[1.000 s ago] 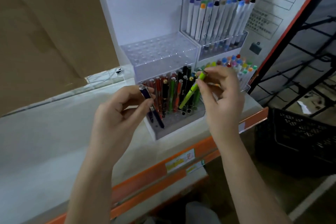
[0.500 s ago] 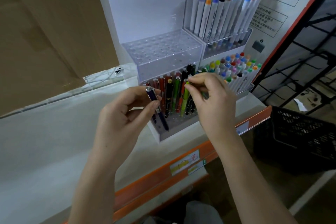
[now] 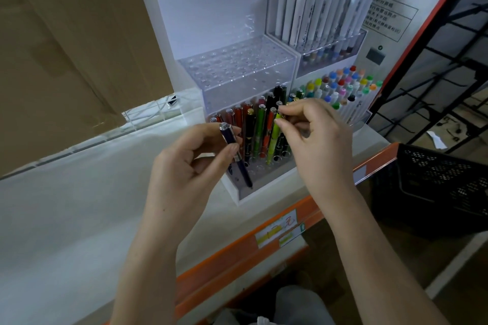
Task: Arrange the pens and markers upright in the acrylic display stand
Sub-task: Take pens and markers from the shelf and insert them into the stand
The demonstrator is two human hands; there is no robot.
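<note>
A clear acrylic display stand (image 3: pixel 237 66) with stepped tiers of holes sits on the shelf. Its lower tier holds several upright pens (image 3: pixel 254 126) in red, green and black. My left hand (image 3: pixel 184 166) pinches a dark blue pen (image 3: pixel 236 155) between thumb and fingers, tip slanting down in front of the stand. My right hand (image 3: pixel 314 137) pinches the top of a lime green pen (image 3: pixel 273 140), whose lower end stands among the pens in the front rows. The upper left tier shows only bare holes.
White markers with coloured caps (image 3: pixel 327 8) fill the right upper tier, and more capped markers (image 3: pixel 343 90) fill the tier below. A black plastic crate (image 3: pixel 443 187) sits low at the right beyond the orange shelf edge (image 3: pixel 253 243). Brown cardboard (image 3: pixel 66 47) stands at the left.
My right hand has lowered the lime green pen from a slant above the stand to nearly upright in the front rows. My left hand has kept the blue pen almost still.
</note>
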